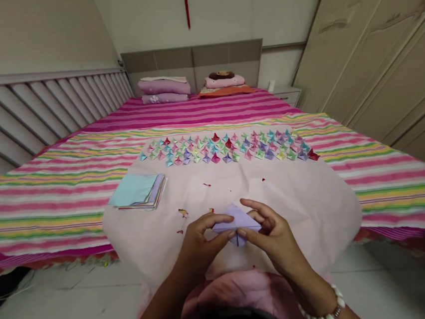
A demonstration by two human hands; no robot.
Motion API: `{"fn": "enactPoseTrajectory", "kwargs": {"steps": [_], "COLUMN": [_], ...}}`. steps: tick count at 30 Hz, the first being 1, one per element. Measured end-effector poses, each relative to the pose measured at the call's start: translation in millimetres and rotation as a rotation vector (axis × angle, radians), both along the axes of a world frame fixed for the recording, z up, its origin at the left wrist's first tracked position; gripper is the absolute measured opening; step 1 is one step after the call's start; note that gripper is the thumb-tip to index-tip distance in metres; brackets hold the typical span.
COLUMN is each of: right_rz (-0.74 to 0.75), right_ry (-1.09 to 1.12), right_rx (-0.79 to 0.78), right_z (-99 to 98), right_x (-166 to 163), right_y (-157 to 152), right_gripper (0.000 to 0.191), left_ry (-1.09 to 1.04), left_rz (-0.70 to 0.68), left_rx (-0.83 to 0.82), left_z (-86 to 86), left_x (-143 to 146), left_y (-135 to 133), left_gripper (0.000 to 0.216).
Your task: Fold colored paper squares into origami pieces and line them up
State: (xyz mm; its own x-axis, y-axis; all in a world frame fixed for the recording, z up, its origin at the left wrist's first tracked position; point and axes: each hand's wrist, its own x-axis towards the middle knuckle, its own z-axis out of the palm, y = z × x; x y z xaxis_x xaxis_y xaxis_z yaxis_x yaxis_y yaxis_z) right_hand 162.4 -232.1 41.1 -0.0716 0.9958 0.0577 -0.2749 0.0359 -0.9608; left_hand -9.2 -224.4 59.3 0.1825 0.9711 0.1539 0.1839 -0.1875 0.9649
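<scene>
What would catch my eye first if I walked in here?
Probably the rows of small, many-coloured folded paper pieces, spread along the far part of the pale sheet. Nearer, at the centre, a person's fingers hold a lilac folded paper. Bold striped bedding shows around and beyond the sheet.

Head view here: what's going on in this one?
A person is holding a piece of folded lilac paper in both hands, with the left hand and right hand each keeping a thumb on its near side. Rows of small, colorful folded paper pieces sit along the far part of a pale pink sheet. A stack of paper squares, light blue on top, lies toward the left. The piece in hand is apart from those rows.
</scene>
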Motion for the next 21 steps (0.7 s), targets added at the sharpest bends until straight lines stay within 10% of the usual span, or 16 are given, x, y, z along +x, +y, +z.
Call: {"fn": "enactPoseTrajectory", "kwargs": {"steps": [21], "right_rz": [-0.054], "right_ry": [-0.536], "right_rx": [0.402], "right_z": [5.3], "right_x": [2.8], "right_y": [1.6], "right_gripper": [0.008], "left_ry": [0.118], "left_rz": [0.015], "left_rx": [0.056], "left_z": [-5.7], "left_x": [-4.0], "left_y": [2.4], "left_gripper": [0.012]}}
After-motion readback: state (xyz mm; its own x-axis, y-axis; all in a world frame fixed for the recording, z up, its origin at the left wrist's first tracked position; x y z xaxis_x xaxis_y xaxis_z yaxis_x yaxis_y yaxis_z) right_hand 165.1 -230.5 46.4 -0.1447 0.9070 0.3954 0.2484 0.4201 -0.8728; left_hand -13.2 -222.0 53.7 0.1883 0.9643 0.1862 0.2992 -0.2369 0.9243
